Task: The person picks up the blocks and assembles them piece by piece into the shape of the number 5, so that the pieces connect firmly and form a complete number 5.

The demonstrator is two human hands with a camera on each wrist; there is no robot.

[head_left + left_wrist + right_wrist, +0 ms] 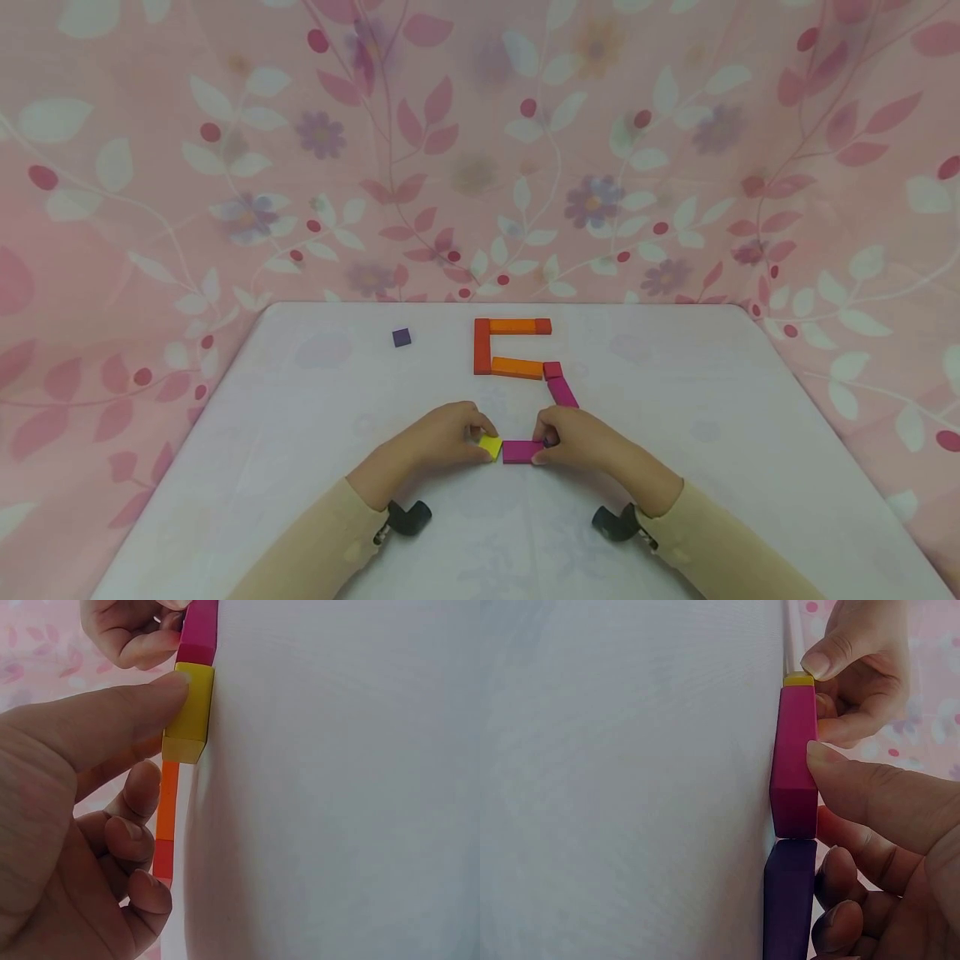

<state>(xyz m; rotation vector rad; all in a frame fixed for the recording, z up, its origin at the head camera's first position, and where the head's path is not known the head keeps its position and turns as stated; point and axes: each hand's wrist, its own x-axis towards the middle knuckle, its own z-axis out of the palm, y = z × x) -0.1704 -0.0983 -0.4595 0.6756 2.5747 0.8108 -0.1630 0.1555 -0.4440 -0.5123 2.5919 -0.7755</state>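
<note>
Between the thumb and a finger of my left hand point(450, 435) is a small yellow block point(491, 447), held near the table. My right hand point(583, 440) pinches a magenta block point(517, 452) lying just right of the yellow one. In the right wrist view, the yellow block point(799, 679) sits at the far end of the magenta block point(796, 761). A dark purple block point(789, 900) stands in line at the near end, close to the curled fingers of that hand; in the head view the right hand mostly hides it.
Farther back, red and orange blocks point(516, 367) form an open-sided shape. From its lower right corner a small red block point(552, 370) and a slanted magenta block point(562, 392) lead toward my right hand. One purple cube point(402, 337) lies alone at the back left of the white table point(300, 400).
</note>
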